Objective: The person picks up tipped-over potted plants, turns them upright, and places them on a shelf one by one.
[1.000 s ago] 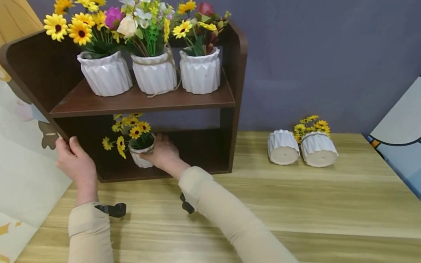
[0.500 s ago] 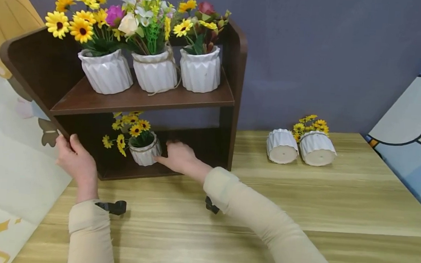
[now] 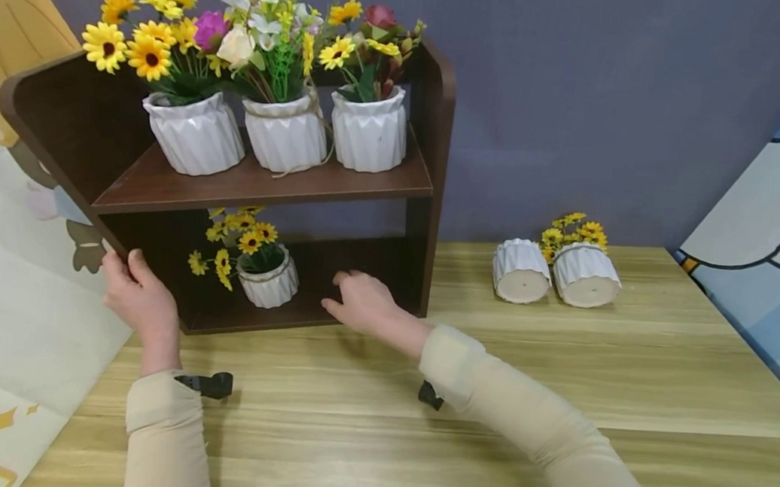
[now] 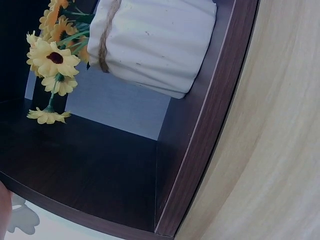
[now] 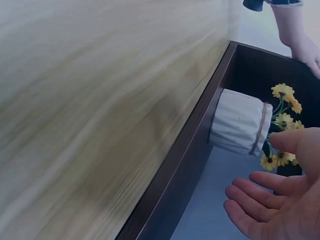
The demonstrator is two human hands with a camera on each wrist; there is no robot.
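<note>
My left hand [image 3: 144, 302] grips the left panel [image 3: 85, 132] of the shelf at its front edge. If I tugged there, the whole shelf could shift, I think, and rock the three top pots [image 3: 287, 138] standing in a row on the upper board [image 3: 267, 199]. Beneath them, the low pot [image 3: 270, 288] stands upright on the lower board [image 3: 320, 278], left of its middle and near the front lip [image 3: 241, 327], its flowers [image 3: 249, 243] spreading leftward. A fingertip catching its twine [image 5: 260, 128] might drag it over that lip. My right hand [image 3: 368, 302] is just right of it, fingers loosely bent, holding nothing, apart from the pot. Farther right, two pots [image 3: 588, 276] lie on their sides on the table [image 3: 322, 435], bases toward me; a careless brush could roll them.

As for edges, the upper board caps the low pot, so a straight lift looks tight. Between the low pot and the right panel [image 3: 439, 186] my hand has room, and the easy way out is forward across the lip, over the table.
</note>
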